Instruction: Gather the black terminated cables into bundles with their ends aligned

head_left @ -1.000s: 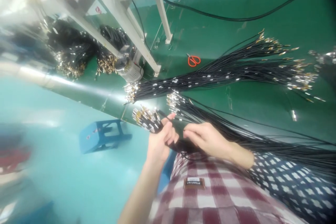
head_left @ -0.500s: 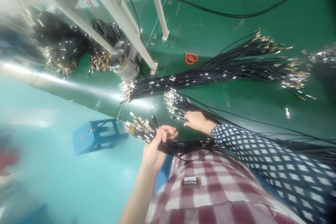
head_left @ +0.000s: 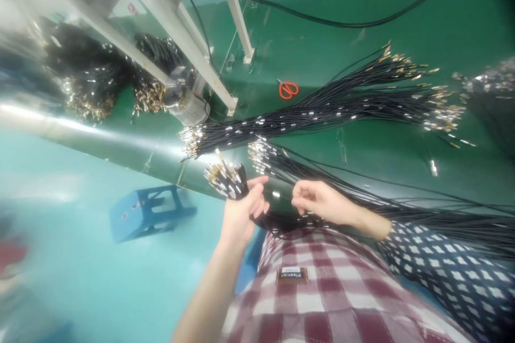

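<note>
My left hand (head_left: 241,214) is closed around a bundle of black cables (head_left: 226,178), whose metal connectors fan out above the fist; its index finger points to the right. Just right of it, my right hand (head_left: 317,201) pinches a single thin cable with a silver connector (head_left: 276,194) at its tip, lying between the two hands. Beyond the right hand lies a loose bundle of cables (head_left: 317,171) with its connector ends toward the left. The held bundle's tails run across my checked apron (head_left: 330,262).
A longer cable bundle (head_left: 289,120) stretches across the green surface (head_left: 346,59). Near it are red-handled scissors (head_left: 288,90), a grey motor (head_left: 189,104) and white frame legs (head_left: 241,27). More cable heaps (head_left: 90,75) lie far left. A blue stool (head_left: 139,211) stands at left.
My right hand has drawn back from the loose bundle toward my body, with a single cable in its fingers. My left hand has tilted the held bundle more upright.
</note>
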`<state>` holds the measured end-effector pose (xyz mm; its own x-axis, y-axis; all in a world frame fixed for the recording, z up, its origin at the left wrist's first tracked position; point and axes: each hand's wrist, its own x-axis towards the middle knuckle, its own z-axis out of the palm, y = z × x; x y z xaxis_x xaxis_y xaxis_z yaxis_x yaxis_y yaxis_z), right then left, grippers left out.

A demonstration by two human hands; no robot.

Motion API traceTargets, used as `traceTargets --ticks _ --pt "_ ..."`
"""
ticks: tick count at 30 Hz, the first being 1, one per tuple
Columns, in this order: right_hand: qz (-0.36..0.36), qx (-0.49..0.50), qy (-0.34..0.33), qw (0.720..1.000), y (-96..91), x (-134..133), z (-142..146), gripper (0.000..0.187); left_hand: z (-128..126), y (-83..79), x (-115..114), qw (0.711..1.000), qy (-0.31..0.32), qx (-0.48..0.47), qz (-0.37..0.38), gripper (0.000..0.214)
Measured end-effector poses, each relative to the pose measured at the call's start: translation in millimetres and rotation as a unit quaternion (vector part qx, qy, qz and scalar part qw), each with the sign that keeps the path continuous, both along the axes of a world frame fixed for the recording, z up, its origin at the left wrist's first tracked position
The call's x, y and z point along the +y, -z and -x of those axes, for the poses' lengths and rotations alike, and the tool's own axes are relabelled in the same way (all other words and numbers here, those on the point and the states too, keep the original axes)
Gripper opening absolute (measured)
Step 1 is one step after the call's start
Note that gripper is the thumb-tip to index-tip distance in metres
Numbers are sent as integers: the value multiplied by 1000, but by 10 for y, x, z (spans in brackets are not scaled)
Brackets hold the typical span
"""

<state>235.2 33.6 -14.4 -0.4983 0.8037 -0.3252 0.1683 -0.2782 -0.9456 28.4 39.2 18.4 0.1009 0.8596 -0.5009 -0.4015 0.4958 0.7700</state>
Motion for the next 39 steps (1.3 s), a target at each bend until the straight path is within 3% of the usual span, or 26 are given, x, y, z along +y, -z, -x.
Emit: traceTargets --ticks 3,7,10,12,15,17,19,24,27,31,35,39 --pt "-42 -60 -5 997 -109 -12 49 22 -45 -33 5 999 12 30 0 19" --pt "-252 -169 19 953 -198 55 277 22 -72 -57 -42 999 17 36 -29 18" --pt "-364 -224 -12 904 -69 35 255 22 -69 -58 -66 998 17 34 -44 16" --pt "-390 -277 -50 877 132 -43 20 27 -58 -44 -72 999 9 22 -43 15" --pt "-363 -349 -80 860 410 -190 -449 31 -36 -16 -75 999 2 4 -37 13" --pt "-336 -359 -65 868 458 -247 -590 28 -26 -7 -76 999 4 -2 -33 13" --pt "-321 -317 -37 892 383 -245 -497 29 -23 -11 -76 999 6 -1 -32 13" --pt "-250 -154 -9 956 -21 -73 120 29 -21 -57 -79 999 -18 -3 -44 16" --pt "-220 -116 39 968 -223 3 340 30 -5 -71 -73 998 -22 -17 -51 30" --pt "-216 -131 15 967 -369 9 547 28 22 -60 -57 999 -13 12 -29 30" --pt "-205 -164 3 965 -360 5 565 28 52 -31 -63 1000 4 10 -2 23" --pt "-120 -193 -59 972 -48 178 293 40 106 6 -103 1000 -2 -15 -25 26"
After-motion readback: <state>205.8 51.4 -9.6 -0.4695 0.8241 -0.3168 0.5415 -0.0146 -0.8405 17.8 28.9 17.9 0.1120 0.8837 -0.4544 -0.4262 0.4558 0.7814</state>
